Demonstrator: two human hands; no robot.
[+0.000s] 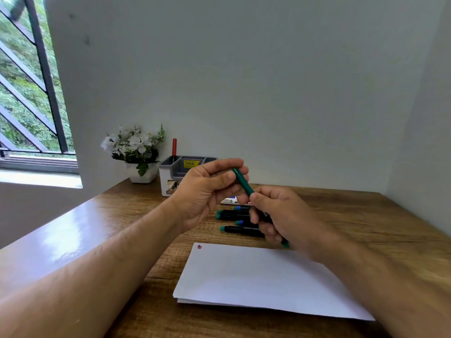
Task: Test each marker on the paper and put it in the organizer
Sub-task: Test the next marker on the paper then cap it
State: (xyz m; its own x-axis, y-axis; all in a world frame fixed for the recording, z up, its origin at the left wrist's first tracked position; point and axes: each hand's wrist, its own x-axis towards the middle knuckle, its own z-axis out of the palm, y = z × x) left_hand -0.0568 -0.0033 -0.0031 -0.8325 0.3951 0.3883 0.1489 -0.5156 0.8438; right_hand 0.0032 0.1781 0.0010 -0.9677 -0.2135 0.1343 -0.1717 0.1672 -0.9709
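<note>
green marker [244, 182] tilted, cap up-left, tail down-right | left hand [207, 189] grip pinches cap; right hand [275, 215] grip clamps barrel
</note>
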